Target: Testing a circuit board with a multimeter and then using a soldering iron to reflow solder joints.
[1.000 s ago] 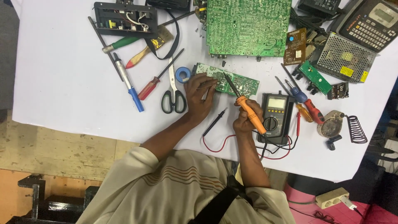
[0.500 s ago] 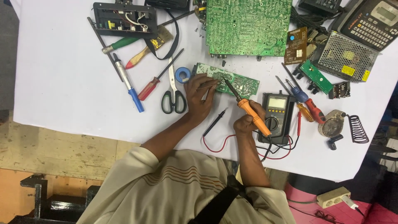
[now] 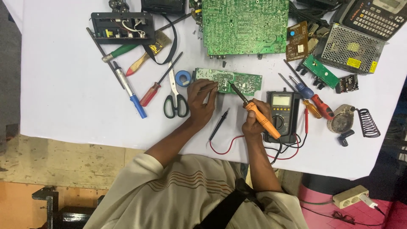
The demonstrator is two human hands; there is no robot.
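Little has shifted: our right hand (image 3: 253, 121) still clenches the orange soldering iron (image 3: 254, 111), tip on the small green board (image 3: 229, 80); left hand (image 3: 201, 99) fingers seemingly pinch something thin at its edge.

Bench materials, quick look
Orange plastic-handled soldering iron (image 3: 259, 116) w/ dark metal shaft; small green matt circuit board (image 3: 231, 80); white matt table cover (image 3: 63, 85); black-handled steel scissors (image 3: 174, 95) glossy.
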